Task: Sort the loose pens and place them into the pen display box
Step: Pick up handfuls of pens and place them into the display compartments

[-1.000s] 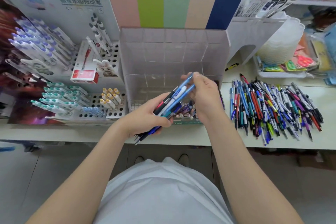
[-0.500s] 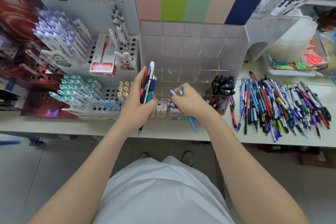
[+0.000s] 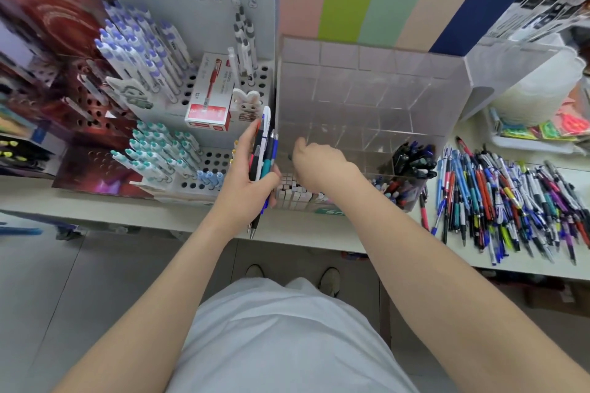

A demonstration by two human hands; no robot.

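The clear pen display box [image 3: 373, 54] stands on the white counter, divided into compartments. Dark pens [image 3: 415, 160] fill a right front compartment; pale pen ends [image 3: 292, 193] sit at the front left. My left hand [image 3: 242, 188] grips a bundle of pens [image 3: 264, 150] upright beside the box's left wall. My right hand [image 3: 319, 166] reaches down into a front compartment, fingers pinched on a pen of which only a dark end shows. The loose pens [image 3: 510, 201] lie in a wide heap to the right of the box.
Racks of white and blue pens [image 3: 143, 51] and teal-capped pens [image 3: 156, 153] stand to the left, with a red pen carton [image 3: 210, 96] between them. A white tub [image 3: 539, 89] and a tray of coloured packets [image 3: 542, 131] sit at the back right. The counter edge [image 3: 303, 239] runs below my hands.
My left hand turned its bundle upright and shifted left beside the box. My right hand drew blue pens out of the bundle and went down into the box; the blue pens no longer show.
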